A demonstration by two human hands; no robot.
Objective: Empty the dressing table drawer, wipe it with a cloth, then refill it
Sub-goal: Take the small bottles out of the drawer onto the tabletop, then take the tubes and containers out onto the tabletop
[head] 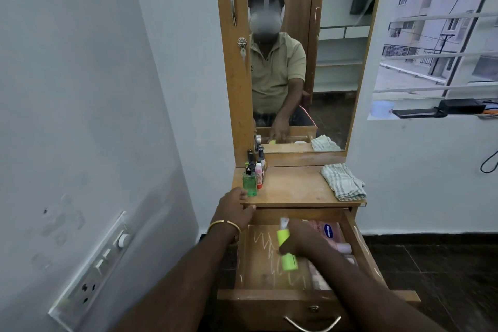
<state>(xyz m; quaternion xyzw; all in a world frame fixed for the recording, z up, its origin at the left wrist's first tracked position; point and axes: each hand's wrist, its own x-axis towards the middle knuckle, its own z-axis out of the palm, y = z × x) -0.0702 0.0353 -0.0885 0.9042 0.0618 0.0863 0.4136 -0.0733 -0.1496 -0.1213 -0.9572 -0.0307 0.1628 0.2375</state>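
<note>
- Pictured from a head-worn camera: open wooden dressing table drawer [358, 245] pulled well out, its bare scribbled floor showing on the left half.
- Right hand [301, 240] closed around a neon yellow-green plastic tube with a pale cap [287, 249], held tilted just above the drawer floor; blurred, so exact finger placement hard to read.
- Left hand [235, 210] resting on the front left corner of the wooden tabletop [293, 188], fingers curled over the edge, holding nothing.
- Still inside, along the drawer's right side: pink Vaseline-labelled bottle [328, 230] and other pale pink containers, partly hidden behind the right forearm.
- Already standing on the tabletop's left rear: cluster of small bottles, among them a clear green glass bottle with a black cap [249, 183].
- Folded white-and-grey checked cloth [345, 182] lying unused on the tabletop's right side, overhanging the edge slightly.
- Judged stage: emptying part-done, wiping not yet begun.
- Likely hazards: tube slipping from a loose hold and dropping back into the drawer; tube set down too close to the crowded bottle cluster, toppling the tall narrow ones; glass bottle knocked off the near edge by the left hand just beside it; cloth nudged off its overhang.
</note>
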